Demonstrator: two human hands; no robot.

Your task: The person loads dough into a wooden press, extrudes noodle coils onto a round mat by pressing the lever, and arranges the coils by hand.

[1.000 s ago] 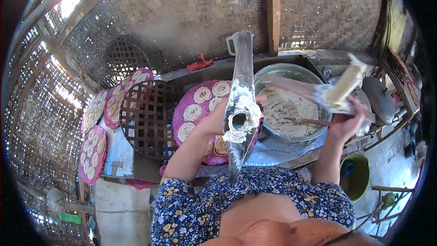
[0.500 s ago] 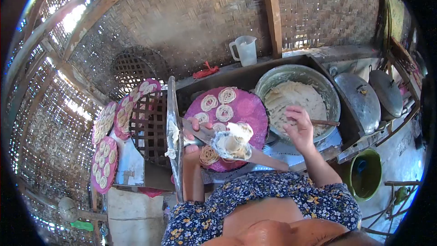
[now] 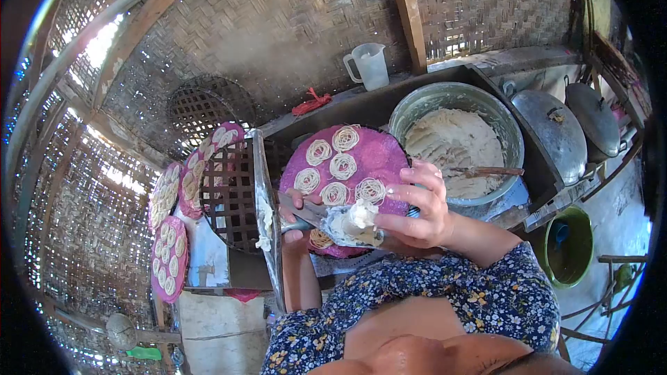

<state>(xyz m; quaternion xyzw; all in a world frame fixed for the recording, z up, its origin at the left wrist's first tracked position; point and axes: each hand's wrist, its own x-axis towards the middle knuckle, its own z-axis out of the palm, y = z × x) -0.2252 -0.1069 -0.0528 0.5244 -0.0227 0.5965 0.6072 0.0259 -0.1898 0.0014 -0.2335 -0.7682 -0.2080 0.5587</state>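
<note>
My right hand (image 3: 420, 212) has its fingers loosely spread, fingertips at the soft dough (image 3: 361, 215) stuck on the smeared paddle (image 3: 332, 226). My left hand (image 3: 295, 215) is closed round that paddle, with the long wooden bar (image 3: 263, 194) just beside it. Beneath lies the pink round tray (image 3: 375, 153) of coiled noodle nests (image 3: 342, 166). To its right is the basin (image 3: 511, 125) of dough, a stick (image 3: 495, 171) across it; beyond the tray, a plastic jug (image 3: 371, 69)

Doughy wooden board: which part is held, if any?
The left hand holds the board near its end beside the upright plank. The right hand is at the dough; any hold cannot be told.
</note>
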